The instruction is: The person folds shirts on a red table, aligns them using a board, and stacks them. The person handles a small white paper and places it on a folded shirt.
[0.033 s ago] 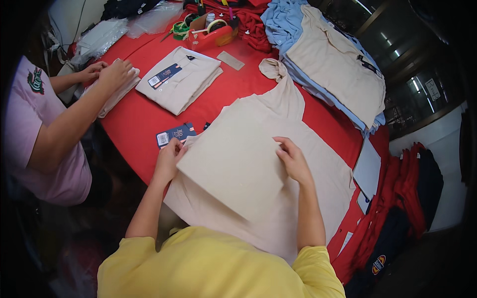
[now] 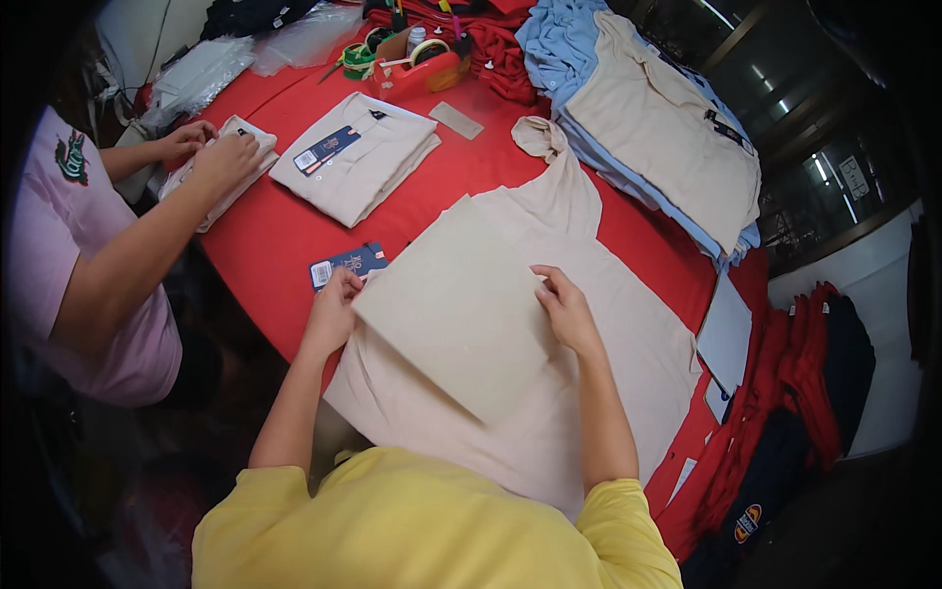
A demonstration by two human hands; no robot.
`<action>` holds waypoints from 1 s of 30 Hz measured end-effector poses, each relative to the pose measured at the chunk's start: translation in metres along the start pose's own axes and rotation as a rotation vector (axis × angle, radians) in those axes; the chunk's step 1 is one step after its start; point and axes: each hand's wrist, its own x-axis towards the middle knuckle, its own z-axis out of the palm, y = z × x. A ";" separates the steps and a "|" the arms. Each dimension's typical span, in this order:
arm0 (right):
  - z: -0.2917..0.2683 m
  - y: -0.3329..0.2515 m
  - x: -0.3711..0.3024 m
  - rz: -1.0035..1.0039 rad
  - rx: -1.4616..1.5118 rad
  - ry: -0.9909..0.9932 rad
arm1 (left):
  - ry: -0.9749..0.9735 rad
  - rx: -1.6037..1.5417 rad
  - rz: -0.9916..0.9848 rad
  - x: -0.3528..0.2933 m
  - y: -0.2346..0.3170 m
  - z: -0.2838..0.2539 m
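Directly ahead of the person, a beige board [image 2: 456,304] lies flat on a beige shirt [image 2: 628,363] spread over the red table [image 2: 265,245]. Its long axis runs slantwise, from the near right corner up toward the far left. The left hand [image 2: 334,312] grips the board's left edge and the right hand [image 2: 566,309] presses fingers on its right edge, so the two hands sit well apart, one on each side, about equally near. A blue tag [image 2: 348,265] lies just beyond the left hand. Farther from the board, a folded shirt [image 2: 358,157] rests on the table, and a co-worker's hands [image 2: 211,152] press another folded garment to the left of it. A stack of shirts [image 2: 667,128] sits to the board's far right, with a tape holder [image 2: 422,64] beyond.
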 end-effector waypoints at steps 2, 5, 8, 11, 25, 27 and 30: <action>0.015 0.018 0.017 -0.038 -0.131 0.075 | 0.010 0.021 -0.047 0.008 0.000 0.000; 0.024 0.028 0.026 -0.120 -0.251 0.108 | 0.040 0.119 -0.031 0.007 -0.001 -0.001; 0.023 0.024 0.029 -0.126 -0.268 0.069 | 0.070 0.176 -0.011 0.003 0.002 0.001; 0.018 0.021 0.027 -0.088 -0.292 0.032 | 0.060 0.218 -0.052 -0.004 0.019 0.002; 0.022 0.026 0.028 -0.161 -0.378 0.095 | -0.011 0.905 0.693 0.008 0.036 0.127; 0.022 0.028 0.026 -0.143 -0.360 0.079 | -0.037 0.942 0.612 0.015 0.026 0.132; 0.020 0.010 0.026 -0.073 -0.382 0.002 | -0.053 0.934 0.592 0.016 0.019 0.125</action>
